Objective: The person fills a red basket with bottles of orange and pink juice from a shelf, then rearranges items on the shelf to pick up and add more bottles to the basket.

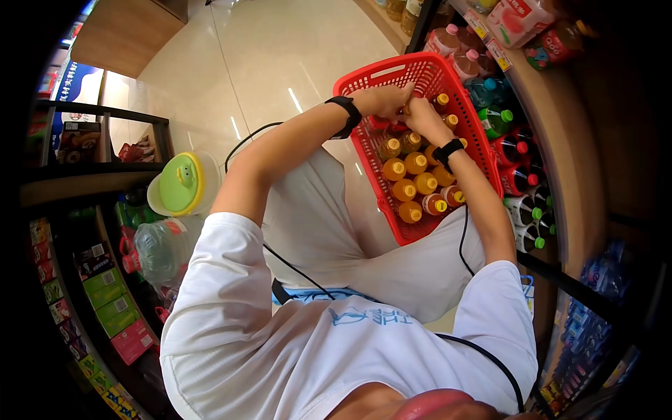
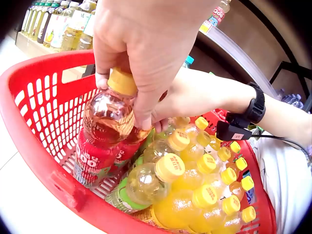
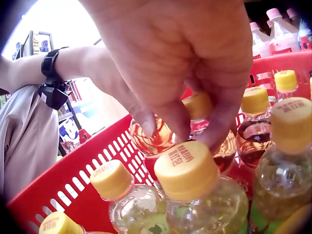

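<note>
Both hands reach into a red plastic basket (image 1: 462, 87) of bottled drinks. In the left wrist view, my left hand (image 2: 141, 44) grips a red-labelled bottle (image 2: 108, 119) just below its yellow cap. The bottle stands upright near the basket's end wall. My right hand (image 3: 190, 63), seen close in the right wrist view, pinches another bottle by its yellow cap (image 3: 198, 106), right beside the left hand. Clear bottles with green labels and a yellow-capped bottle (image 3: 187, 170) stand directly in front. Orange drink bottles (image 2: 178, 204) fill the nearer part of the basket.
A shelf on the right holds soft-drink bottles (image 1: 495, 120) close along the basket. Oil-like bottles (image 2: 73, 24) line a shelf beyond. On the left are a lidded green-and-yellow tub (image 1: 180, 183), a large clear jug (image 1: 157, 248) and another stocked shelf. A black cable crosses the person's lap.
</note>
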`<state>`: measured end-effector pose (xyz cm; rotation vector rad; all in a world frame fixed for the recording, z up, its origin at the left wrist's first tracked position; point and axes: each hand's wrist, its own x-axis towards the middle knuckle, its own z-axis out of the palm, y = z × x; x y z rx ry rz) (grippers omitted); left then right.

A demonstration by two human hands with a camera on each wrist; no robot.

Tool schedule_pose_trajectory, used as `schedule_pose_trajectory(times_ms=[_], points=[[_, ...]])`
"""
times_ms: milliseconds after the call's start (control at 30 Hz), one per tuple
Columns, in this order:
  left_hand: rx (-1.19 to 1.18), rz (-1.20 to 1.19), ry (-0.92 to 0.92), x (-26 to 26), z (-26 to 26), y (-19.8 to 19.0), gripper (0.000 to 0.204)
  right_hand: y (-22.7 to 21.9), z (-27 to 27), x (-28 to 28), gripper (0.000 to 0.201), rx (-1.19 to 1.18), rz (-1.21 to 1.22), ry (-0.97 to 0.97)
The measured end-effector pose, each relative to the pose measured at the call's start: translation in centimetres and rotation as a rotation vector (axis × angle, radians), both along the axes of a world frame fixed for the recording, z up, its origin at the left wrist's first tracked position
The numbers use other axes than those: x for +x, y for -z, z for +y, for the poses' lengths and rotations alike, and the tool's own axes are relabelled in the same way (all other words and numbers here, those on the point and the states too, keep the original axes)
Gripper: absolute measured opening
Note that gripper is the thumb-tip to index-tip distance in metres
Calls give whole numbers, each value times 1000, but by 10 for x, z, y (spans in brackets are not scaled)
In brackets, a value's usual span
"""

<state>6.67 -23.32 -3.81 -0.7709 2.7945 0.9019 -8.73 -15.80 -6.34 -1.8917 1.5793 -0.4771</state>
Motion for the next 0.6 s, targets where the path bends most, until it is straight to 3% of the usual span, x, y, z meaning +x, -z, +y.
schedule_pose_trajectory(times_ms=[100,167,300,400,600], points=[[30,37,15,3,-1,6,66,-5,3,3,23,32,27,-18],[115,-94,-10,5,5,-11,62,-10,5,3,24,14,20,-39],[125,-117,-7,5,-1,-1,59,-10,4,4,25,51,28,-19],[117,12,6,7,-2,5,61,-13,4,6,22,50,82,-29],[165,-138,-71,4,6,6,69,-3,-4,3,25,50,144,-103]])
